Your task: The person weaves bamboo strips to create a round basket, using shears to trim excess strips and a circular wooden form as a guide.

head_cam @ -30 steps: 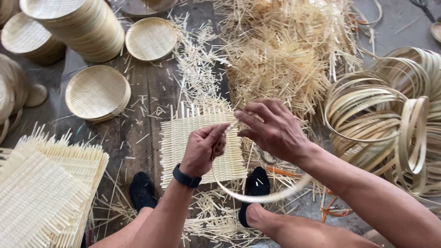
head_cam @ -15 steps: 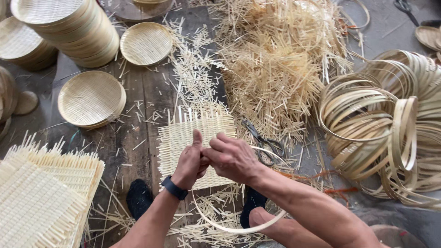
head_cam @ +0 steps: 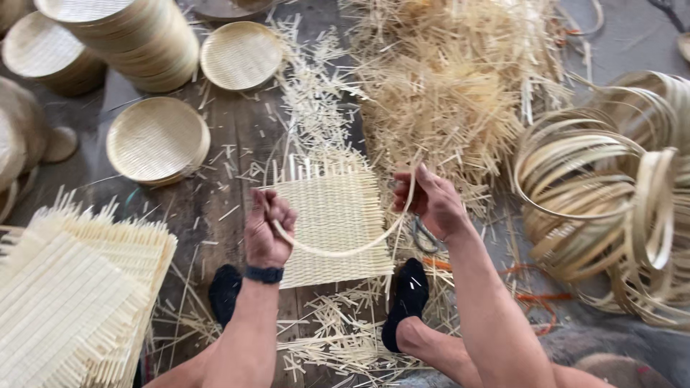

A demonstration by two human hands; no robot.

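My left hand (head_cam: 267,228) and my right hand (head_cam: 430,201) each grip one side of a thin bamboo hoop (head_cam: 345,248), held apart above a square woven bamboo mat (head_cam: 334,215). The mat lies flat on the wooden floor between my two feet in dark socks (head_cam: 407,296). The hoop's lower arc sags across the mat; its far part is hidden by my hands. A dark band sits on my left wrist.
A stack of woven mats (head_cam: 68,302) lies at the lower left. Round woven trays (head_cam: 157,139) and tall tray stacks (head_cam: 129,36) stand at the upper left. Loose bamboo splints (head_cam: 453,93) pile up behind. Coiled bamboo hoops (head_cam: 611,201) fill the right.
My hands were close together over the mat; they have now drawn apart, spreading the hoop wide above it. The view has tilted slightly.
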